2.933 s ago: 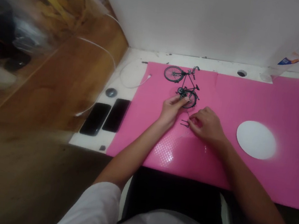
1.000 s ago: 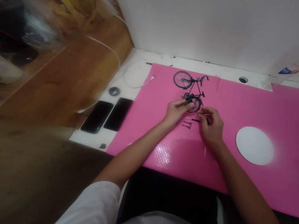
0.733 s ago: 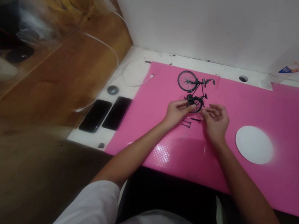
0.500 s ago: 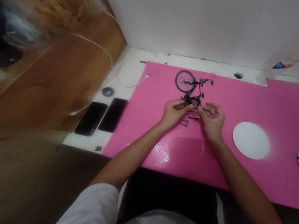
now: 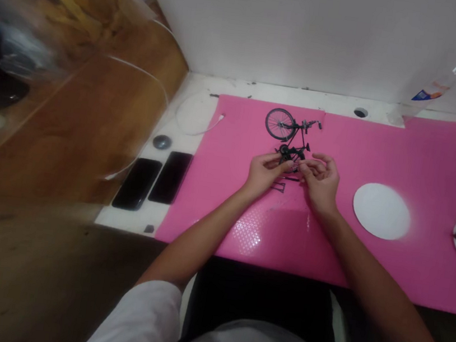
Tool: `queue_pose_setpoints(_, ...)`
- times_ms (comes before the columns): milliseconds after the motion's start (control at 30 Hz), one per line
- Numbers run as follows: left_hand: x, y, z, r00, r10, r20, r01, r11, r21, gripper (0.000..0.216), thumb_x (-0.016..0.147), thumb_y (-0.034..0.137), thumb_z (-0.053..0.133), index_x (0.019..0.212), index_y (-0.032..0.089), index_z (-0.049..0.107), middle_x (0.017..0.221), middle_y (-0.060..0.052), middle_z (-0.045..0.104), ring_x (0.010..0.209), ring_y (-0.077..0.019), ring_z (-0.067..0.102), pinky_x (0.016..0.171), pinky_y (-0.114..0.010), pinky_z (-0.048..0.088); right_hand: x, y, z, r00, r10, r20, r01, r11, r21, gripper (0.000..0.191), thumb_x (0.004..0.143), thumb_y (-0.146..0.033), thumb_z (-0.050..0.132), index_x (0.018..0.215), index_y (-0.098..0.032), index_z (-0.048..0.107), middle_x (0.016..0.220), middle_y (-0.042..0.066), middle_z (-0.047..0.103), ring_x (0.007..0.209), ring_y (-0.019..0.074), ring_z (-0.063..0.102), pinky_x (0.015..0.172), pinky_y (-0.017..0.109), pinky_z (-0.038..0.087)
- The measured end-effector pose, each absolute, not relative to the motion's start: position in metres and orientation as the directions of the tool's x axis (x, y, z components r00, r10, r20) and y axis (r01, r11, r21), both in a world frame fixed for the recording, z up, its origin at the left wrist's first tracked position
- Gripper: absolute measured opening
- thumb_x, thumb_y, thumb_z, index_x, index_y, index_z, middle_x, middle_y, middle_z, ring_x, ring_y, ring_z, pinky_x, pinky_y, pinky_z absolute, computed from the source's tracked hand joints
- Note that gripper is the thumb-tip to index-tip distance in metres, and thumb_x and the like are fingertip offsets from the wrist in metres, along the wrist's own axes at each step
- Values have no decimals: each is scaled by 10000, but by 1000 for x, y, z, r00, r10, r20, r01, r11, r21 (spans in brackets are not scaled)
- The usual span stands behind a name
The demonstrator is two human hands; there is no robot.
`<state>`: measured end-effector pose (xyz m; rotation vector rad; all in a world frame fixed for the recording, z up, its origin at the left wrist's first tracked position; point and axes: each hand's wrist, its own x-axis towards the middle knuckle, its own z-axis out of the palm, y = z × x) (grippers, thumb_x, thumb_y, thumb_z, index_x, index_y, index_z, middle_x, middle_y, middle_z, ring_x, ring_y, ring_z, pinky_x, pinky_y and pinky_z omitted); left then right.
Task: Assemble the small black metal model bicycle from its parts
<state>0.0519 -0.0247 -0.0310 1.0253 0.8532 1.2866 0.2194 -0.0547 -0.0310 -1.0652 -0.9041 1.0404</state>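
Two hands: left hand (image 5: 264, 171) pinches the rear wheel of the model bicycle (image 5: 290, 134); right hand (image 5: 321, 178) curls its fingertips at the same wheel, and I cannot tell whether it grips anything.
Bicycle place: on the pink mat (image 5: 384, 147), front wheel toward the wall.
Nearby: loose part (image 5: 279, 186) just below the left fingers.
Care: probably a light, steady pinch, as the spokes look fragile.

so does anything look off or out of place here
The model bicycle lies flat on its side on the pink mat, its rear end between the left hand and right hand; a small dark part lies loose near them. No spill shows.
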Motion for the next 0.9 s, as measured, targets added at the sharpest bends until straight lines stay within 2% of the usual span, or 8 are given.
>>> queue_pose_setpoints(200, 51, -24, -34, 118, 991, 65, -338, -22, 941, 461, 719, 523, 1080, 1035, 216, 942, 1067, -89, 919, 949, -247, 871, 947, -408, 724, 219, -55, -29, 283, 956, 76, -232, 145, -962, 731, 700, -606, 1080, 1159, -306, 597, 951, -32, 836, 661, 118, 710, 475, 210, 507)
queue_pose_setpoints(400, 52, -25, -34, 121, 990, 75, -344, -29, 938, 459, 707, 513, 1089, 1027, 218, 942, 1072, -88, 918, 944, -234, 868, 949, -401, 726, 219, -55, -29, 285, 956, 72, -207, 134, -969, 728, 719, -632, 1062, 1167, -301, 592, 961, -21, 834, 691, 124, 724, 504, 210, 519)
queue_pose_setpoints(533, 54, -25, -35, 132, 989, 69, -359, -17, 933, 492, 671, 516, 1106, 1026, 216, 945, 1084, -85, 919, 920, -229, 865, 924, -393, 731, 219, -56, -30, 297, 949, 104, -182, 163, -970, 684, 745, -620, 1049, 1144, -296, 598, 971, -9, 834, 767, 141, 768, 599, 231, 586)
queue_pose_setpoints(733, 53, -24, -35, 138, 990, 12, -364, 39, 931, 576, 602, 552, 1126, 1021, 201, 943, 1089, -106, 915, 958, -262, 877, 968, -425, 726, 215, -60, -27, 406, 895, 185, -108, 248, -963, 614, 739, -566, 1063, 1058, -280, 623, 939, -8, 829, 887, 166, 834, 835, 304, 695)
queue_pose_setpoints(900, 54, -24, -33, 121, 993, 2, -403, 47, 914, 570, 569, 531, 1139, 992, 203, 943, 1088, -99, 914, 950, -255, 874, 959, -412, 727, 212, -62, -24, 451, 870, 200, -85, 266, -960, 605, 727, -560, 1072, 1022, -274, 628, 906, -17, 822, 877, 163, 844, 824, 289, 691)
